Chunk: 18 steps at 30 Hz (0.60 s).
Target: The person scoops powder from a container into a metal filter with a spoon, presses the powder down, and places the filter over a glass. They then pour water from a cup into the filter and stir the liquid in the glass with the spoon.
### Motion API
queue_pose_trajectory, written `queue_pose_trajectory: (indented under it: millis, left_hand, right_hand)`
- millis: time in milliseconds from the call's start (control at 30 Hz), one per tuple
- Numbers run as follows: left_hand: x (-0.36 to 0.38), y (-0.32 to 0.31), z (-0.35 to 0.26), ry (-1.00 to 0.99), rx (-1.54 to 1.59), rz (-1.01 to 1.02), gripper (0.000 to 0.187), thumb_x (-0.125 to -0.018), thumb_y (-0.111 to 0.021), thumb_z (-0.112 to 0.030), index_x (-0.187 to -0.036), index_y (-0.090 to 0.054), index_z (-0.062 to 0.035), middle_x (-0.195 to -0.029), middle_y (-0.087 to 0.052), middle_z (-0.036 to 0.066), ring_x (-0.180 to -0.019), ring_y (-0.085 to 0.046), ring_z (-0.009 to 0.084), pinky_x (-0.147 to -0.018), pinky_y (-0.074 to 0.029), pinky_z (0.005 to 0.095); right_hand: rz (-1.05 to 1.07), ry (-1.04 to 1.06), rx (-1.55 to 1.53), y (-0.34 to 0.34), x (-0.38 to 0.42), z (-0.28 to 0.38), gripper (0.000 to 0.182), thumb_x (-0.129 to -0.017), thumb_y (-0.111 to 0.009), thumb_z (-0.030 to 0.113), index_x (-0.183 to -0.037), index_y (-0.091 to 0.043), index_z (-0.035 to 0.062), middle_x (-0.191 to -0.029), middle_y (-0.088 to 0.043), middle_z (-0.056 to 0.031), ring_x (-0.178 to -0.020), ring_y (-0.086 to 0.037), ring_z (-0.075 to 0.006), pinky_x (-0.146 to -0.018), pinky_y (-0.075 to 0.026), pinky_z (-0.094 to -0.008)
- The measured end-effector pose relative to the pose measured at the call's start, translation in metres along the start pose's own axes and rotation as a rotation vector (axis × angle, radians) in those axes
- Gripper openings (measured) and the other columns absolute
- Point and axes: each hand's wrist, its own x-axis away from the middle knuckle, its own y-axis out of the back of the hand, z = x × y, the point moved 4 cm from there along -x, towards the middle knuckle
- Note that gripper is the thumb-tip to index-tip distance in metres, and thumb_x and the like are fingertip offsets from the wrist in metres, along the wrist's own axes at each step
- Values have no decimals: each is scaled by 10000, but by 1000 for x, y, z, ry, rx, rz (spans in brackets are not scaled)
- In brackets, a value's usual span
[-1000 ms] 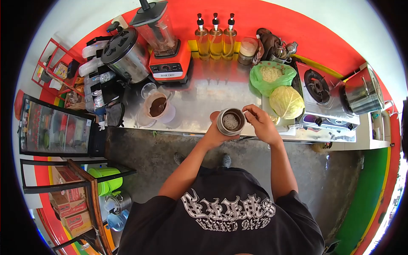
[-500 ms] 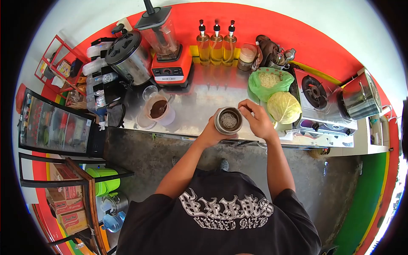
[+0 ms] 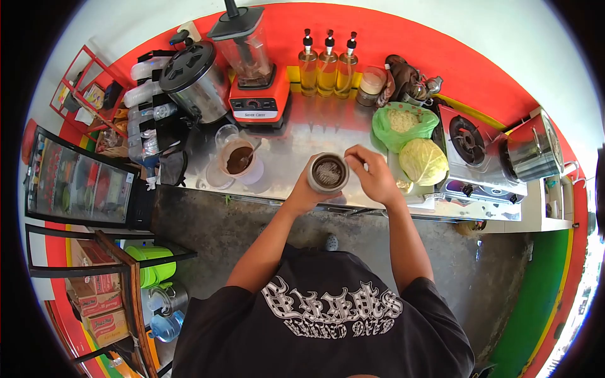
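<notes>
My left hand grips a steel cup from below and holds it above the front of the steel counter. The cup's mouth faces up, and pale, mesh-like contents show inside. My right hand rests at the cup's right rim with its fingers curled; whether it pinches anything is hidden. To the left of the cup stands a clear plastic container of brown powder with a spoon in it.
At the back stand a steel urn, an orange blender, three pump bottles and a jar. A green bag, a cabbage, a gas stove and a steel pot are to the right.
Both hands and the cup have shifted a little left and farther over the counter. The view has moved slightly too.
</notes>
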Motion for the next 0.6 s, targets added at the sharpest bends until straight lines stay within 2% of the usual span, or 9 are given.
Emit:
queue_pose_trajectory:
  millis: [67, 167, 233, 300, 367, 433, 500, 567, 600]
  left_hand:
    - [0, 13, 3, 77, -101, -1, 891, -718, -957, -6, -1467, -481, -82, -1340, -618, 24, -1246, -596, 151, -1096, -495, 353]
    - [3, 37, 3, 13, -9, -4, 903, -716, -966, -22, -1472, -476, -83, -1336, -618, 23, -1245, -596, 147, -1090, -498, 351]
    - [4, 46, -16, 8, -102, -16, 907, -721, -970, -41, -1477, -470, -85, -1332, -619, 25, -1250, -595, 145, -1089, -499, 350]
    - [6, 57, -27, 148, 61, 6, 894, -725, -968, -45, -1471, -476, -83, -1348, -616, 31, -1272, -592, 156, -1102, -495, 357]
    - [4, 82, -19, 57, -34, 20, 903, -713, -969, -31, -1470, -479, -80, -1377, -609, 34, -1306, -578, 164, -1120, -489, 368]
    - [8, 95, -33, 78, -124, 59, 935, -685, -986, -42, -1474, -485, -68, -1410, -601, 42, -1331, -566, 171, -1128, -483, 366]
    - [15, 112, -41, 114, -106, 54, 972, -673, -998, -47, -1498, -484, -63, -1416, -606, 39, -1327, -570, 173, -1129, -480, 371]
    - [22, 130, -50, 147, -92, 43, 1008, -662, -1009, -53, -1521, -482, -58, -1421, -611, 37, -1323, -574, 176, -1130, -476, 375]
    - [27, 140, -55, 134, -119, 28, 1011, -656, -1012, -55, -1520, -487, -58, -1427, -609, 36, -1325, -573, 177, -1131, -473, 375]
  right_hand:
    - [18, 4, -26, -16, -3, -1, 159, -1066, -610, 122, -1068, -634, -35, -850, -638, -98, -782, -536, -154, -731, -467, -328]
    - [66, 31, -108, -36, -10, 3, 167, -1069, -606, 119, -1059, -631, -46, -844, -642, -107, -794, -553, -155, -741, -476, -333]
    - [-83, 7, -46, -42, -17, 0, 170, -1069, -606, 119, -1054, -630, -49, -839, -656, -99, -786, -571, -150, -749, -485, -323]
    - [-7, -22, -90, -55, -18, 7, 172, -1067, -612, 119, -1060, -634, -52, -836, -664, -94, -777, -581, -143, -752, -489, -315]
    - [67, -54, -139, -70, -19, 17, 174, -1064, -619, 119, -1066, -638, -54, -834, -672, -89, -767, -590, -136, -755, -494, -307]
    - [-30, -114, -99, -76, -22, 22, 187, -1045, -652, 130, -1042, -667, -56, -733, -659, -66, -663, -627, -117, -635, -487, -308]
    - [-9, -151, -165, -90, -26, 21, 181, -1034, -673, 123, -1060, -671, -56, -749, -631, -45, -693, -591, -99, -665, -477, -280]
    - [25, -65, -135, -104, -34, 33, 181, -1050, -640, 100, -1175, -656, -30, -766, -580, 3, -715, -535, -79, -672, -450, -268]
    - [35, -58, -136, -112, -38, 36, 181, -1050, -640, 100, -1175, -656, -30, -766, -580, 3, -715, -535, -79, -672, -450, -268]
